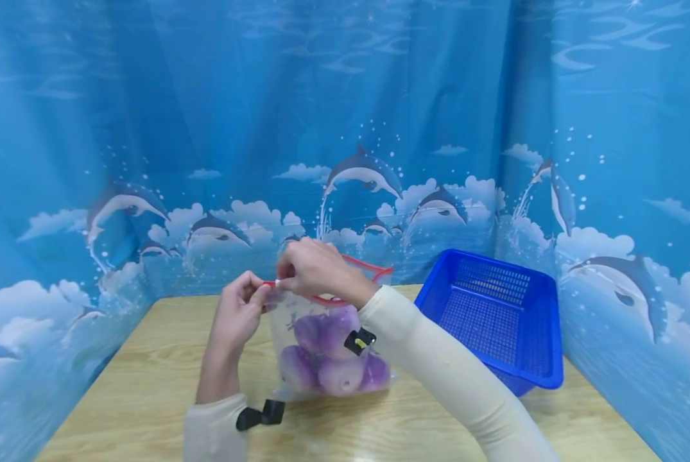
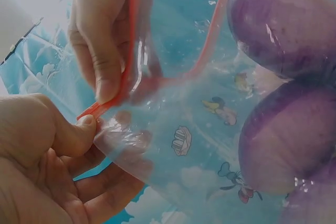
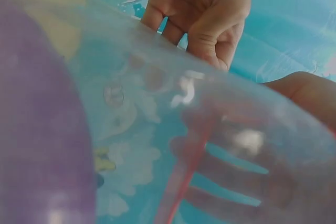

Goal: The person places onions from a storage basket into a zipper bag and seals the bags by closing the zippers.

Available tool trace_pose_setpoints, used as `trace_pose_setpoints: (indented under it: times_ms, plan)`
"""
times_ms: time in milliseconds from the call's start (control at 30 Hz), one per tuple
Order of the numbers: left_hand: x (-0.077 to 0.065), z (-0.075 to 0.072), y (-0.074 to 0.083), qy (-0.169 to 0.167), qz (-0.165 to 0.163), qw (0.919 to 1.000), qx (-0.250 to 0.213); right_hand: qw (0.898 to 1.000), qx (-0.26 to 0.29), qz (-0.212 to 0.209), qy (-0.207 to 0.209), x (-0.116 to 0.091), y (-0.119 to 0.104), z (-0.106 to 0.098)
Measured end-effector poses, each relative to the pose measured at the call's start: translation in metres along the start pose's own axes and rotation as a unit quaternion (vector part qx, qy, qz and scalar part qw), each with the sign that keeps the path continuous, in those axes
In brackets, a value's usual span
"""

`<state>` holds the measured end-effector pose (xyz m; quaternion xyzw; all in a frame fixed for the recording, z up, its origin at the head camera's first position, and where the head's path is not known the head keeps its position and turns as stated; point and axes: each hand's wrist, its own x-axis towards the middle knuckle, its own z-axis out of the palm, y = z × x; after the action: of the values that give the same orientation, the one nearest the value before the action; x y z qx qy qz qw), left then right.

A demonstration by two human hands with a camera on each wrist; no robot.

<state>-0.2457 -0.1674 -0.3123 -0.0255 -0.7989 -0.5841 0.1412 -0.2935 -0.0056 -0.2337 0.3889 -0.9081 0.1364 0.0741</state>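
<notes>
A clear zip bag (image 1: 285, 327) with a red zip strip (image 2: 214, 30) stands on the table, its mouth still gaping along the right part. Several purple-and-white round vegetables (image 1: 341, 375), much like turnips, fill its lower half. At the bag's upper left corner, my left hand (image 1: 237, 314) pinches the end of the strip between thumb and finger. Close beside it my right hand (image 1: 318, 264) pinches the strip near a small white piece (image 1: 278, 283). In the right wrist view, fingers of the right hand (image 3: 231, 177) show blurred through the plastic.
A blue plastic basket (image 1: 477, 321) with a perforated floor stands at the table's right side. The wooden table (image 1: 142, 385) ends at a blue dolphin-print curtain (image 1: 252, 128) at the back and sides. Small black devices (image 1: 260, 416) sit on both wrists.
</notes>
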Motion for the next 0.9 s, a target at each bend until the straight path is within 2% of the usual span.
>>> trace_pose_setpoints:
  times_ms: [167,333,567,733,900]
  plan:
    - [0.000,-0.001,-0.001,0.008,-0.007,0.9999,-0.004,1.000,0.006,0.017,-0.009,-0.006,0.010,-0.002]
    - [0.000,-0.004,-0.002,0.004,-0.013,0.9999,-0.004,1.000,0.015,0.010,-0.014,-0.008,0.018,-0.002]
    - [0.001,-0.005,-0.005,-0.020,0.018,0.9996,-0.001,0.999,0.038,-0.011,-0.016,-0.006,0.023,0.000]
    - [0.002,0.002,-0.006,-0.001,0.037,0.9990,-0.025,0.998,0.048,-0.021,-0.020,-0.007,0.024,0.001]
    - [0.002,0.007,-0.003,0.012,0.038,0.9981,-0.047,0.998,0.038,-0.030,-0.035,-0.009,0.025,0.000]
